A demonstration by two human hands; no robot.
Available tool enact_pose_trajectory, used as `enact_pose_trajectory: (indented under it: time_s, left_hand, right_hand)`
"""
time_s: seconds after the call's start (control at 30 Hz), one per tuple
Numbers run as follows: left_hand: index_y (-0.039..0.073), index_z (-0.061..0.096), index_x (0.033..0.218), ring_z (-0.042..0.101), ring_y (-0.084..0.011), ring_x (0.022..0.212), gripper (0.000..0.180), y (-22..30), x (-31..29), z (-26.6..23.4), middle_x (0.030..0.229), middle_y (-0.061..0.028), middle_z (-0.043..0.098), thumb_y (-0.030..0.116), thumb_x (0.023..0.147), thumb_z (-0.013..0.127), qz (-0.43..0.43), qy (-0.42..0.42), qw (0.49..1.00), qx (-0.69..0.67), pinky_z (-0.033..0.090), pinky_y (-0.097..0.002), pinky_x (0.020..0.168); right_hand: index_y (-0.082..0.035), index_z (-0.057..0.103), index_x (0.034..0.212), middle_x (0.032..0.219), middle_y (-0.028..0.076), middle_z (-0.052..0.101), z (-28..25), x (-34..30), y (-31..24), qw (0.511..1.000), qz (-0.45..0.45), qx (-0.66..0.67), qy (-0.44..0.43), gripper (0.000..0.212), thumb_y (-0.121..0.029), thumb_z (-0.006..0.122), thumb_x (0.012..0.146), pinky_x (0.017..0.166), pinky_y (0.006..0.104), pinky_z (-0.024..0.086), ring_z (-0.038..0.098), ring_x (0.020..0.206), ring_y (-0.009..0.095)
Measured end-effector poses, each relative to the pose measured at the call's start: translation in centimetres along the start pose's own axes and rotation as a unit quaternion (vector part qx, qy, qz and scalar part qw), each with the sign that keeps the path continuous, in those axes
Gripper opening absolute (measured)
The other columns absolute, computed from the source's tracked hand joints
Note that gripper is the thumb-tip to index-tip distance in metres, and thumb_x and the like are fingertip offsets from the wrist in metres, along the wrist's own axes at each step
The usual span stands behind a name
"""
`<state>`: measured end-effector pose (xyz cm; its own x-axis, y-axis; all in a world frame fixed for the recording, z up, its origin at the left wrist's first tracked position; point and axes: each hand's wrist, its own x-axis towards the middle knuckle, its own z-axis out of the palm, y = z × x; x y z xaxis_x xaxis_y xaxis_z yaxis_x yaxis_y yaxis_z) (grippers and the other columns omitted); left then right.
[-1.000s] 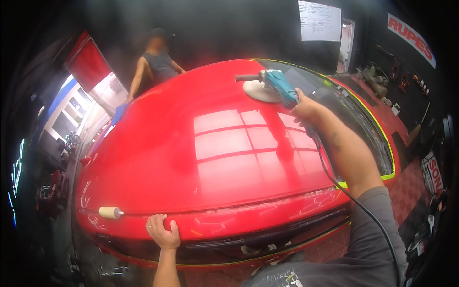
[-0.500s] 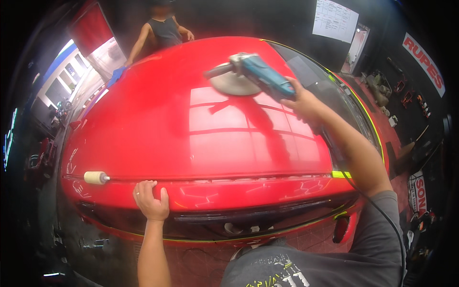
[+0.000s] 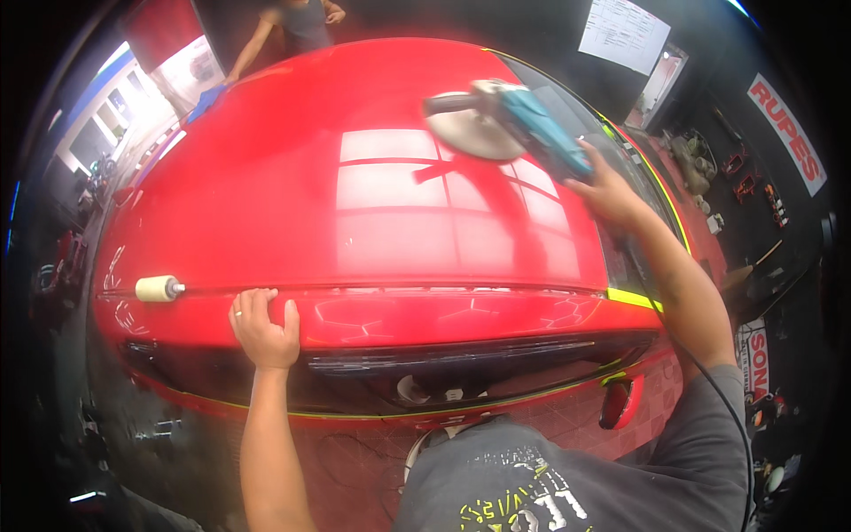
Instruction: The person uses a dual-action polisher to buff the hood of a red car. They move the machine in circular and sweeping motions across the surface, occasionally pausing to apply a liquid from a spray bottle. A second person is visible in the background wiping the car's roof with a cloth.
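My right hand (image 3: 610, 188) grips the rear of a blue corded polisher (image 3: 545, 129) above the far right part of a glossy red car roof (image 3: 257, 213). Its pale round pad (image 3: 470, 133) is tilted, and whether it touches the paint is hard to tell. A dark side handle sticks out to the left, with no hand on it. On the near roof edge rests my left hand (image 3: 266, 330), open, fingers stretched forward and a ring on one finger. Left of it, a cream-coloured bottle (image 3: 158, 289) with a narrow tip lies on its side along the roof groove.
The black power cord (image 3: 722, 399) runs down over my right arm. Yellow-green masking tape (image 3: 634, 300) borders the windshield. A red side mirror (image 3: 620, 403) juts out below. Across the car, another person (image 3: 306, 27) stands with one hand near a blue cloth (image 3: 206, 102).
The polisher and my right hand have moved right across the roof. My left hand stays on the roof edge. The whole view has shifted slightly, with the far person now higher in it.
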<state>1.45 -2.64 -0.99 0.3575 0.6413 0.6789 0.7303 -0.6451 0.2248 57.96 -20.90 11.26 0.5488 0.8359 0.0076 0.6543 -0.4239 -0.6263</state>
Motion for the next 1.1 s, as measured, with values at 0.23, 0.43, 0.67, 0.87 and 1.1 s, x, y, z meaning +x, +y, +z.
enact_pose_trajectory:
  time_s: [0.23, 0.43, 0.67, 0.87, 1.1]
  left_hand:
    - [0.005, 0.069, 0.104, 0.062, -0.0375, 0.109, 0.031, -0.2, -0.1, -0.7, 0.107, -0.0142, 0.066, 0.029, 0.086, 0.076, -0.015, 0.006, 1.0, 0.011, 0.046, -0.0516, 0.102]
    - [0.004, 0.069, 0.103, 0.063, -0.0381, 0.109, 0.029, 0.0, -0.1, -1.0, 0.107, -0.0148, 0.067, 0.028, 0.088, 0.075, -0.015, 0.005, 1.0, 0.014, 0.046, -0.0509, 0.103]
    - [0.004, 0.069, 0.104, 0.062, -0.0375, 0.106, 0.032, -0.3, 0.1, -0.5, 0.106, -0.0145, 0.066, 0.03, 0.086, 0.075, -0.004, 0.001, 1.0, 0.004, 0.045, -0.0513, 0.1]
    - [0.004, 0.069, 0.105, 0.062, -0.0377, 0.108, 0.033, -0.6, 0.0, -0.7, 0.107, -0.0145, 0.066, 0.03, 0.085, 0.075, 0.0, 0.007, 1.0, 0.008, 0.045, -0.052, 0.102]
    - [0.003, 0.069, 0.105, 0.063, -0.0402, 0.11, 0.033, -0.3, 0.2, -0.5, 0.109, -0.0166, 0.068, 0.029, 0.086, 0.075, 0.0, 0.01, 1.0, -0.004, 0.045, -0.0528, 0.105]
  right_hand:
    - [-0.015, 0.023, 0.175, 0.091, 0.012, 0.069, -1.1, -3.0, 3.0, 0.995, 0.087, 0.031, 0.024, 0.091, -0.031, 0.078, 0.104, 0.064, 0.0363, 0.056, 0.066, 0.068, 0.016]
    - [-0.023, 0.022, 0.174, 0.089, 0.015, 0.067, 1.5, -3.8, -3.3, 0.998, 0.04, 0.046, -0.018, 0.087, -0.036, 0.076, 0.106, 0.054, 0.0389, 0.057, 0.065, 0.06, 0.019]
    - [-0.021, 0.024, 0.173, 0.112, 0.025, 0.074, 6.2, -0.9, -14.9, 0.987, -0.101, -0.013, -0.124, 0.085, -0.035, 0.072, 0.105, 0.066, 0.0435, 0.062, 0.072, 0.066, 0.025]
    - [-0.022, 0.02, 0.175, 0.112, 0.024, 0.075, 7.8, 5.0, -19.2, 0.993, -0.039, -0.012, -0.108, 0.088, -0.038, 0.071, 0.106, 0.066, 0.0438, 0.065, 0.074, 0.069, 0.025]
    - [-0.02, 0.024, 0.174, 0.101, 0.018, 0.075, 4.1, 11.2, -7.8, 0.999, 0.038, -0.001, -0.01, 0.091, -0.04, 0.077, 0.103, 0.063, 0.0425, 0.065, 0.075, 0.075, 0.025]
